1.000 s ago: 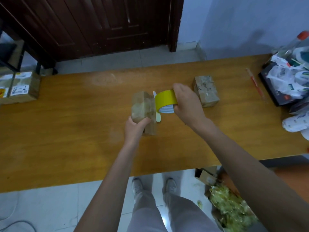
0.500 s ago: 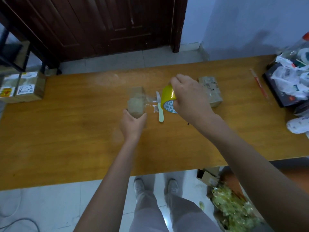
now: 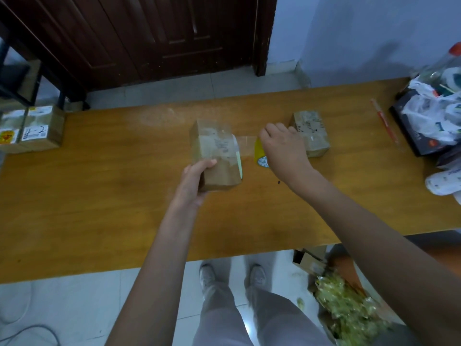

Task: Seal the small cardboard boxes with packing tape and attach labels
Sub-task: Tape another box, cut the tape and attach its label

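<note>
Counter [image 3: 99,208]: cardboard box [image 3: 215,156] at the middle, gripped at its near left corner by the left hand [image 3: 192,182]. Tape roll [image 3: 260,154] just right of it, under the right hand [image 3: 283,151]; a strip of tape [image 3: 245,143] spans from roll to box. Second box [image 3: 310,132] behind the right hand, towards the far edge. Two labelled boxes [image 3: 27,129] side by side at the far left corner. Heap of bags [image 3: 431,113] at the right edge. On the floor below the near edge, right: an open carton [image 3: 310,262].
</note>
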`<action>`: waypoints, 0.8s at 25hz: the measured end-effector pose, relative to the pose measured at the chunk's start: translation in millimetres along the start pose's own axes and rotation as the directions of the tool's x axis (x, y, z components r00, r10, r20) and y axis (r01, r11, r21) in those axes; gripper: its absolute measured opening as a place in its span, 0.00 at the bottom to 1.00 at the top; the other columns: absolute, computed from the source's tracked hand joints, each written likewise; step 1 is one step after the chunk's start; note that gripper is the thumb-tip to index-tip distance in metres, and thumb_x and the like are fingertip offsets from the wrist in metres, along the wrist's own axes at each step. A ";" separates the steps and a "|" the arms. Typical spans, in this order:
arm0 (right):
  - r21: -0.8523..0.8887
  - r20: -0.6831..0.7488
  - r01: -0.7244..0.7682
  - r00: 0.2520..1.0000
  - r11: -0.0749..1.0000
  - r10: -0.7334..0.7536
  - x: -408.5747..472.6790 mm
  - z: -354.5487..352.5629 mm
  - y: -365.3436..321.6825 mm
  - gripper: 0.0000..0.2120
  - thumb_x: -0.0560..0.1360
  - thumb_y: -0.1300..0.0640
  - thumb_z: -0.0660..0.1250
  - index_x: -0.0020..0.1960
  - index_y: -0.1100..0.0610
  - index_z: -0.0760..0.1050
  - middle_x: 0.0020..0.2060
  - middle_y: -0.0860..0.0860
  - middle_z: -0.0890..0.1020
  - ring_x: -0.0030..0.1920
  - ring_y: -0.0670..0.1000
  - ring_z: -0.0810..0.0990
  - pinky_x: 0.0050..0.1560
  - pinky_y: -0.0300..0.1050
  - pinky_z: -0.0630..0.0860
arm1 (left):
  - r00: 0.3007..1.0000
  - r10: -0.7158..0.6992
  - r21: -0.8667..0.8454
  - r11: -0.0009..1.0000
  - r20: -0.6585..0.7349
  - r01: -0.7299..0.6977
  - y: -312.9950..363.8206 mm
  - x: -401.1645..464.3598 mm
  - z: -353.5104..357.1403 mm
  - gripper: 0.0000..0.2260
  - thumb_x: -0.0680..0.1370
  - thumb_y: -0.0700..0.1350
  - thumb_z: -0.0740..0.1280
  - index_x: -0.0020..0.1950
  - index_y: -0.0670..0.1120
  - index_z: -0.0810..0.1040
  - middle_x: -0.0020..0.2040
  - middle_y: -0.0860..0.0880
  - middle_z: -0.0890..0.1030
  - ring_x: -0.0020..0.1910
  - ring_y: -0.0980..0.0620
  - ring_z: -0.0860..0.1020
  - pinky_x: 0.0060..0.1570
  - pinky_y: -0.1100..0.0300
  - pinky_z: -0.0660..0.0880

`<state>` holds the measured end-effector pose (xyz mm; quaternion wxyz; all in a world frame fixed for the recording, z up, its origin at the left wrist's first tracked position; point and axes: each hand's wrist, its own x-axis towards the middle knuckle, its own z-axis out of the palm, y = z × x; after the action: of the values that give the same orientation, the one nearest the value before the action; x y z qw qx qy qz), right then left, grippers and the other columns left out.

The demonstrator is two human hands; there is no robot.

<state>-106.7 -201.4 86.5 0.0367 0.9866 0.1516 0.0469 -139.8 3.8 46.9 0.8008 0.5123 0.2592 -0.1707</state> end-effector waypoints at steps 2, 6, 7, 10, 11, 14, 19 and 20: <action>-0.020 0.020 -0.004 1.000 1.000 0.005 1.7 0.6 -4.1 0.16 0.66 0.73 0.64 0.52 0.61 0.73 0.49 0.57 0.76 0.51 0.57 0.73 0.48 0.48 0.65 | 0.991 -0.013 -0.142 0.989 0.136 0.033 1.8 -7.6 4.4 0.15 0.70 0.42 0.67 0.56 0.42 0.79 0.47 0.44 0.85 0.46 0.45 0.84 0.39 0.50 0.81; 0.001 0.022 0.027 0.999 1.000 -0.027 4.5 -1.3 -7.3 0.18 0.66 0.72 0.66 0.54 0.60 0.73 0.50 0.56 0.75 0.53 0.57 0.73 0.50 0.48 0.66 | 0.967 0.057 -0.260 0.966 0.249 0.010 1.4 -14.5 1.7 0.16 0.70 0.42 0.66 0.58 0.42 0.79 0.49 0.43 0.84 0.49 0.44 0.83 0.42 0.51 0.81; 0.015 0.015 0.030 0.999 0.999 -0.030 4.7 -1.9 -8.8 0.19 0.66 0.72 0.66 0.55 0.60 0.72 0.50 0.55 0.75 0.52 0.56 0.73 0.49 0.47 0.66 | 0.960 0.070 -0.278 0.961 0.271 0.009 1.5 -14.8 1.7 0.17 0.68 0.42 0.69 0.57 0.42 0.81 0.51 0.43 0.84 0.50 0.43 0.82 0.44 0.50 0.81; 0.056 -0.011 0.063 0.998 0.996 -0.063 4.5 -1.5 -16.9 0.19 0.65 0.73 0.65 0.54 0.60 0.72 0.49 0.55 0.75 0.51 0.56 0.73 0.46 0.46 0.63 | 0.932 0.096 -0.336 0.941 0.349 0.028 1.0 -17.2 5.6 0.23 0.60 0.45 0.76 0.55 0.43 0.84 0.53 0.43 0.82 0.52 0.43 0.81 0.49 0.50 0.80; 0.066 -0.026 0.075 0.997 0.995 -0.073 5.3 -2.8 -19.4 0.19 0.65 0.73 0.65 0.54 0.60 0.72 0.48 0.56 0.76 0.50 0.57 0.73 0.45 0.45 0.62 | 0.921 0.108 -0.353 0.935 0.374 0.033 0.2 -17.6 6.0 0.24 0.59 0.46 0.77 0.55 0.44 0.84 0.53 0.43 0.82 0.52 0.43 0.81 0.50 0.50 0.79; 0.074 -0.063 0.108 0.993 0.991 -0.103 6.0 -7.8 -19.4 0.20 0.64 0.73 0.64 0.54 0.61 0.74 0.47 0.56 0.76 0.48 0.57 0.73 0.43 0.45 0.60 | 0.900 0.131 -0.374 0.927 0.416 0.038 -0.7 -18.9 3.6 0.25 0.59 0.47 0.77 0.55 0.44 0.84 0.53 0.44 0.83 0.53 0.44 0.81 0.51 0.51 0.79; -0.022 -0.059 0.071 0.996 0.997 -0.072 2.7 -8.2 -20.4 0.18 0.67 0.71 0.66 0.55 0.60 0.74 0.48 0.56 0.75 0.49 0.57 0.73 0.44 0.46 0.61 | 0.911 0.132 -0.319 0.948 0.391 -0.001 3.5 -20.1 -2.2 0.28 0.56 0.48 0.79 0.55 0.44 0.84 0.55 0.43 0.81 0.55 0.42 0.78 0.51 0.50 0.76; -0.020 -0.078 0.057 0.995 0.998 -0.058 2.4 -7.1 -20.6 0.19 0.66 0.71 0.67 0.56 0.60 0.74 0.48 0.56 0.75 0.48 0.57 0.73 0.44 0.46 0.61 | 0.909 0.135 -0.327 0.945 0.396 0.003 3.0 -20.8 -0.4 0.28 0.56 0.48 0.78 0.55 0.44 0.84 0.55 0.43 0.81 0.55 0.42 0.79 0.51 0.51 0.76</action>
<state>-111.2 -180.6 92.0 0.0407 0.9789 0.1808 0.0857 -155.1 5.6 61.2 0.9151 0.3362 0.0907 -0.2030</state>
